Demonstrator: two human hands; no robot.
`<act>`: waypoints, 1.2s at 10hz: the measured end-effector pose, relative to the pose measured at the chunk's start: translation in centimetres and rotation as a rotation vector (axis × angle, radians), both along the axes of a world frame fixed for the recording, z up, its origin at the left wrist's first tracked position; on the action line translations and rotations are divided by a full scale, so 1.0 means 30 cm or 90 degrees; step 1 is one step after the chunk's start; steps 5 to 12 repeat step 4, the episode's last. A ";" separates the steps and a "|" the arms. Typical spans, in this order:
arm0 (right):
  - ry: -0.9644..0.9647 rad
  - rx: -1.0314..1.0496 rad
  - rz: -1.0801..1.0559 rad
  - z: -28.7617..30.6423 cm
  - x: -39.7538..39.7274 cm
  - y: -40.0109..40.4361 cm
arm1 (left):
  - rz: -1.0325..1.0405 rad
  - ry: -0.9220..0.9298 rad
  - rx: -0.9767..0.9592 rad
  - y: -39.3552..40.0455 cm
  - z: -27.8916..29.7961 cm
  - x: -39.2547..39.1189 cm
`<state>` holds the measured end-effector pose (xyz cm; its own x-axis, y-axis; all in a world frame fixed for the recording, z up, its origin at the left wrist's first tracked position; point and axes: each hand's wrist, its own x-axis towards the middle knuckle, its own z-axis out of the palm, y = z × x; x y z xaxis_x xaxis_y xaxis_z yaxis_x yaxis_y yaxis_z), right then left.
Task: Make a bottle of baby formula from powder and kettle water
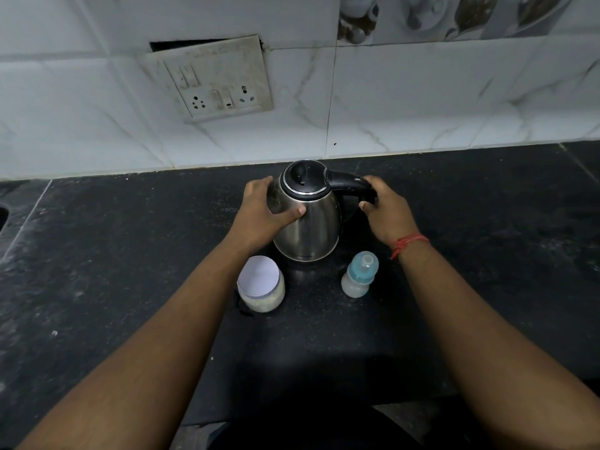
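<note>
Both forearms run up from the bottom corners of the frame, elbows cut off by the lower edge. A dark shape at bottom centre is too dim to make out.

Lower centre on the black surface [487, 254]: powder jar [261, 287] w/ pale lid, upright, pale powder visible thru the wall; its left side is partly covered by the left forearm. Baby bottle [359, 275] stands right of it, blue collar & teat on; contents hard to tell.

Centre frame: steel kettle [306, 212], black lid closed, upright just behind jar & bottle. Left hand [269, 212] is cupped on the kettle's left flank, thumb across the front, fingertips hidden round the far side. Right hand [384, 211] wraps the black handle, fingers curled over it; handle's lower part is hidden by the hand. Red thread on the right wrist. Kettle base not visible; can't tell whether it's lifted.

Upper left: grimy switch plate [216, 77] on the tiled wall, a dark gap above it. Far left edge: a curved rim, cut off.
</note>
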<state>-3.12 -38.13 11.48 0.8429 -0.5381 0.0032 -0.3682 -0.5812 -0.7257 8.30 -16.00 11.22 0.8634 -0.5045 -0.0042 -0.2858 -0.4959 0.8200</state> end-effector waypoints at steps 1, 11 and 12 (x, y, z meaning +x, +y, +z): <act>0.006 -0.007 0.006 0.005 -0.001 -0.004 | -0.017 -0.001 0.007 0.000 0.009 -0.011; 0.029 -0.081 0.120 0.074 0.014 0.005 | -0.036 -0.191 0.145 0.026 0.043 -0.006; 0.029 -0.081 0.120 0.074 0.014 0.005 | -0.036 -0.191 0.145 0.026 0.043 -0.006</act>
